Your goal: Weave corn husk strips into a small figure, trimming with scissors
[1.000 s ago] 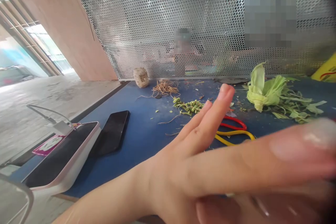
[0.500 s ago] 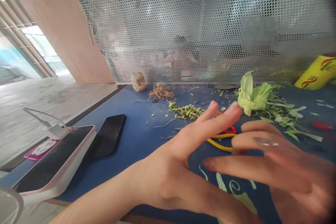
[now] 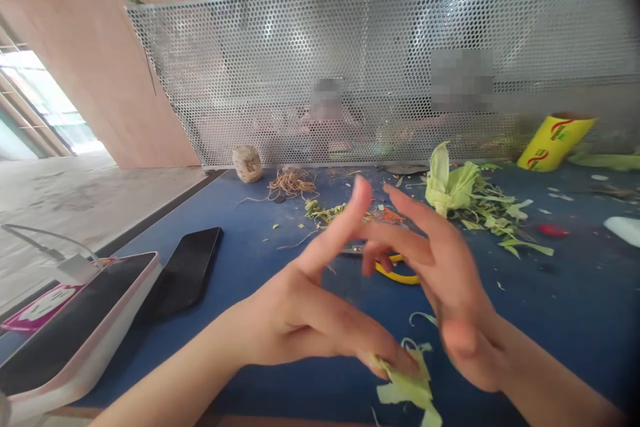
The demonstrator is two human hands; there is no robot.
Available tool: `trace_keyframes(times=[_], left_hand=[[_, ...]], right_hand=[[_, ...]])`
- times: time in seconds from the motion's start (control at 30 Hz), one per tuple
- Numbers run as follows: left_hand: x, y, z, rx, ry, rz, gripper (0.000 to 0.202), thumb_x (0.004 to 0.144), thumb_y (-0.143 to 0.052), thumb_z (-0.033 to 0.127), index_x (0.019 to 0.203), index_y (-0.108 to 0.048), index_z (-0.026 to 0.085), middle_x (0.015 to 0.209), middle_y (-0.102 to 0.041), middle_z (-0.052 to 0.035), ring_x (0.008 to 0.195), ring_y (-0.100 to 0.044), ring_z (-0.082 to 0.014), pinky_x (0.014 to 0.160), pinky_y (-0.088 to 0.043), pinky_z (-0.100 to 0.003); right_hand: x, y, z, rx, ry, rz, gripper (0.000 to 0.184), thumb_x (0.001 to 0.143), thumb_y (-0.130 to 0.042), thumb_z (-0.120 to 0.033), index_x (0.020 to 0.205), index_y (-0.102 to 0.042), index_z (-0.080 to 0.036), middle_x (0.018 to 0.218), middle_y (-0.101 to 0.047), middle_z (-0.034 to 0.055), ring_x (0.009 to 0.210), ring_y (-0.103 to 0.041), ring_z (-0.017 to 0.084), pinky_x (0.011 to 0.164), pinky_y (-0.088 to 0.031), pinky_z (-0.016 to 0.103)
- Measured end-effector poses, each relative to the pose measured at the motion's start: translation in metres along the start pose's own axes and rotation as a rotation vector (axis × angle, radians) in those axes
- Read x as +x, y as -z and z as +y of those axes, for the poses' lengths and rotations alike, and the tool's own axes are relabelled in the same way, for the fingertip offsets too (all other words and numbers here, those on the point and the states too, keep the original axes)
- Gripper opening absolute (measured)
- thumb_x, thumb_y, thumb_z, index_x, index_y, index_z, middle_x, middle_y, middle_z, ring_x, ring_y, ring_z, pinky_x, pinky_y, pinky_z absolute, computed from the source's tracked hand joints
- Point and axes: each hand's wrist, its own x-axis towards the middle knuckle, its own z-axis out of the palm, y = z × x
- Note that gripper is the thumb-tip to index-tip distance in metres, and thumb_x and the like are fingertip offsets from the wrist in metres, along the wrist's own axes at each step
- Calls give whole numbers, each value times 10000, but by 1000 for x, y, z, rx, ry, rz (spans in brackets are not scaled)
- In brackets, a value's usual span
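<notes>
My left hand (image 3: 320, 300) reaches in from the lower left with its fingers pointing up and its thumb stretched apart below. The thumb tip touches a torn pale green leaf strip (image 3: 407, 387) near the table's front; I cannot tell whether the strip is stuck to it. From the right comes my right hand (image 3: 453, 273), fingers extended and apart, overlapping my left fingers in view. Behind the hands lie scissors (image 3: 400, 275) with a yellow handle, partly hidden. Farther back stands a pale green husk-like leaf bundle (image 3: 453, 187) with shredded strips around it.
On the blue table (image 3: 245, 253) lie a black phone (image 3: 195, 263), a pale-edged device (image 3: 95, 320) with a cable, tangled brown string (image 3: 293, 181) and a yellow roll (image 3: 555, 140). A perforated metal screen (image 3: 280, 67) borders the back, with people behind it.
My right hand has moved left towards my left hand, its fingers now reaching upward. My left thumb has come onto the leaf strip. The view has shifted right.
</notes>
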Motion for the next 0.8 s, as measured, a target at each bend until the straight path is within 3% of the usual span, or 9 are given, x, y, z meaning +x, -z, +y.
trace_keyframes(times=[0.07,0.13,0.27,0.43,0.5,0.57,0.63,0.73,0.8], left_hand=[[1,-1,-11,-321,-157,-193,236,822,-496,326,703,-699,304,1414,-266,119,1259,-329,-282,906,-470,-372],[5,-2,-21,-531,-220,-273,183,818,-517,276,788,-696,258,1463,-109,99,1256,-328,-302,983,-401,-397],[12,-5,-34,-688,-172,-253,184,833,-502,224,891,-677,225,1476,-33,50,1263,-304,-314,1063,-260,-457],[11,-7,-42,-719,-44,-263,190,808,-541,206,935,-678,243,1475,-22,61,1301,-186,-330,1023,-326,-453],[11,-8,-44,-725,-5,-241,186,802,-549,195,921,-683,247,1473,4,76,1304,-167,-340,997,-361,-458],[13,-9,-45,-756,-11,-231,165,800,-552,210,878,-694,239,1473,-10,74,1296,-204,-341,982,-385,-453],[14,-10,-45,-785,5,-260,153,795,-557,232,849,-700,223,1473,13,59,1248,-332,-330,938,-442,-424],[16,-13,-45,-820,71,-334,172,809,-535,241,873,-693,212,1472,47,17,1015,-581,-265,824,-526,-401],[16,-14,-48,-814,68,-300,171,811,-535,240,872,-692,217,1475,-11,12,1029,-574,-265,887,-483,-428]], right_hand=[[3,-6,2,131,-77,-63,680,851,-293,-554,1389,28,-290,1313,-423,78,916,-537,179,814,-438,358],[4,-11,4,248,-128,-112,711,847,-313,-554,1389,59,-281,1292,-444,86,878,-543,167,788,-442,346],[5,-10,11,374,-166,-94,653,850,-374,-512,1380,-68,-286,1223,-502,87,778,-546,143,726,-450,326],[12,3,23,475,-220,41,420,888,-328,-441,1249,-342,-227,754,-623,24,522,-475,106,507,-406,251],[16,3,27,446,-232,140,386,875,-377,-419,1211,-376,-228,796,-606,22,544,-478,97,506,-394,236],[19,-2,30,443,-267,168,445,849,-420,-438,1252,-321,-276,1058,-557,54,635,-520,100,503,-394,226],[20,-7,33,498,-285,82,510,840,-407,-480,1300,-248,-329,1173,-504,58,653,-539,104,505,-406,233],[20,-11,37,561,-340,-17,532,817,-399,-534,1293,-290,-324,1054,-579,48,590,-542,108,529,-432,263],[19,-6,39,548,-379,-29,508,809,-403,-543,1245,-374,-284,886,-626,34,573,-551,122,513,-423,258]])
